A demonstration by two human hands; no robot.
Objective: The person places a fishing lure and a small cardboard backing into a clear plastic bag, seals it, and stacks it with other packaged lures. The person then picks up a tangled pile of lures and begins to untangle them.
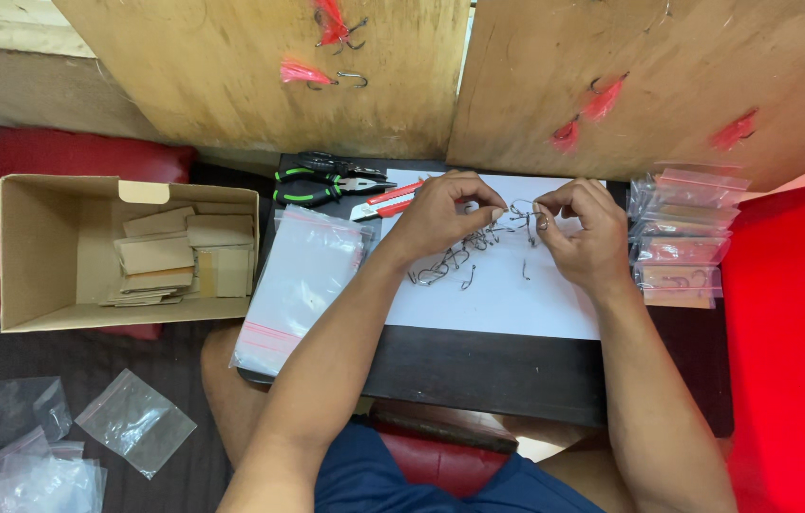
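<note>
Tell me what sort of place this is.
Likely a home workbench for packing fishing hooks: a pile of bare hooks on white paper, feathered hooks hung on plywood boards, and stacked clear zip bags.

clear bags (303, 275) left, perhaps filled packets (682, 237) right

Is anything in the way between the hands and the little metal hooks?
No. The left hand and right hand are already right at the metal hooks on the white sheet; nothing visible blocks them.

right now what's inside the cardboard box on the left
The cardboard box holds stacked tan card pieces, loosely piled. Whatever lies beneath them is covered.
</note>
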